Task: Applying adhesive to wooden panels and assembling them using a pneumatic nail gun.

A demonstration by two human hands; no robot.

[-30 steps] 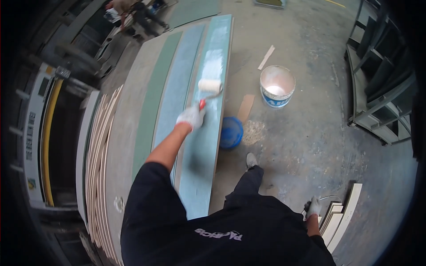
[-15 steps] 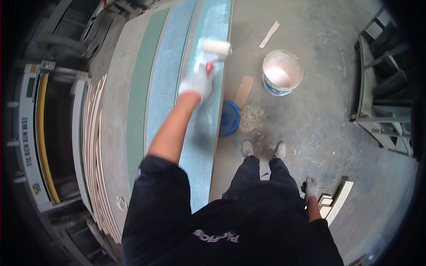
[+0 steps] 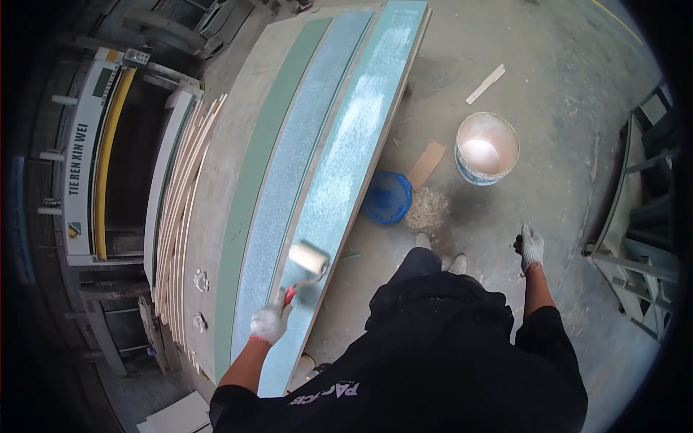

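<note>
My left hand [image 3: 268, 322], in a white knit glove with a red cuff, is closed round the red handle of a paint roller [image 3: 308, 257]. Its cream sleeve lies on the near part of a long light-blue board [image 3: 312, 216], where wet white streaks shine farther up. Left of that board, a duller blue board [image 3: 294, 137] and a green board [image 3: 266, 162] lie alongside on the grey table [image 3: 242, 115]. Off to the right, my right hand [image 3: 531, 247], gloved in white with a dark palm, hangs over the floor, fingers loosely extended and nothing visible in it.
A paint bucket [image 3: 488, 177] with pale liquid stands on the floor, near a blue lid or tub [image 3: 388, 198], a cardboard piece [image 3: 427, 165] and a wood strip [image 3: 486, 84]. Thin slats [image 3: 180, 216] are stacked left, beside a machine [image 3: 83, 166]. A metal rack [image 3: 635, 209] stands right.
My left hand has drawn the roller from the far part of the light-blue board back toward me. My right hand has moved forward and a little to the right. The view has shifted.
</note>
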